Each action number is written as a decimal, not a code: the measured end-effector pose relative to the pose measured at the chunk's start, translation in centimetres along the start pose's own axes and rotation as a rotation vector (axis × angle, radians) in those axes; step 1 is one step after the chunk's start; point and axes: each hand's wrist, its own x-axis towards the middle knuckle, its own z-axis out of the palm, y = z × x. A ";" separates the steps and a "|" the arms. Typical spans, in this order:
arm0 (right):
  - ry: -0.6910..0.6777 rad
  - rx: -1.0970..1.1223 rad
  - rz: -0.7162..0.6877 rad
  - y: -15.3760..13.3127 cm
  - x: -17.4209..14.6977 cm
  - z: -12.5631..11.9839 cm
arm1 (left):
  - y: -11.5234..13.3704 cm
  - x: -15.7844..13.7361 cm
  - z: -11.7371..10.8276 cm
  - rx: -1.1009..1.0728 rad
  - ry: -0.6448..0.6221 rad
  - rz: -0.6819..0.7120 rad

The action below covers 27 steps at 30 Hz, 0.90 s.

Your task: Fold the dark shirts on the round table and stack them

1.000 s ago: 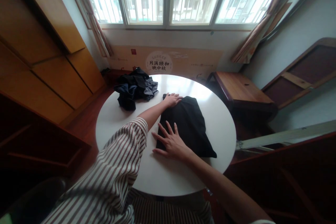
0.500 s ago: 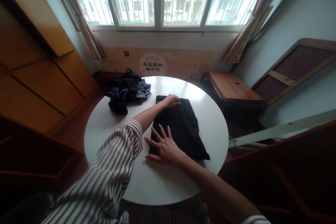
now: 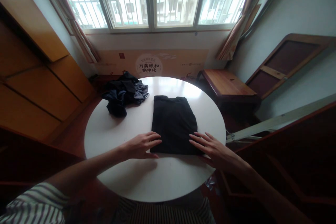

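A folded black garment [image 3: 173, 122] lies flat on the round white table [image 3: 149, 182], a waistband-like strip along its far edge. At its lower left corner is my left hand [image 3: 145, 144], fingers stretched over the side edge and thumb near the front edge. My right hand [image 3: 214, 148] is at the lower right corner, fingers spread, their tips on the cloth. Both hands look open, neither gripping the fabric. Farther back on the left, a crumpled heap of dark clothes [image 3: 124, 92] rests on the table and hangs partly over its rim.
Beyond the table's right side stands a wooden side table [image 3: 228, 82], with a dark framed panel [image 3: 286, 64] leaning on the wall. Wooden cabinets [image 3: 39, 94] stand at the left. A printed banner [image 3: 181, 61] runs below the barred window.
My left hand has drawn back from the garment's far edge to its near left corner. My right hand has moved from the left corner to the right one. The garment's lower right corner looks tucked in.
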 end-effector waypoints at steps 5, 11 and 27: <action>0.056 -0.093 -0.026 1.5 -1.0 1.3 | 1.0 -1.8 0.8 0.093 -0.039 0.006; 0.201 -0.093 -0.045 1.4 0.7 2.2 | 0.1 -1.1 1.9 0.038 0.097 0.021; 0.982 1.211 0.445 5.6 12.1 -13.9 | -6.2 12.4 -15.1 -0.654 1.059 -0.511</action>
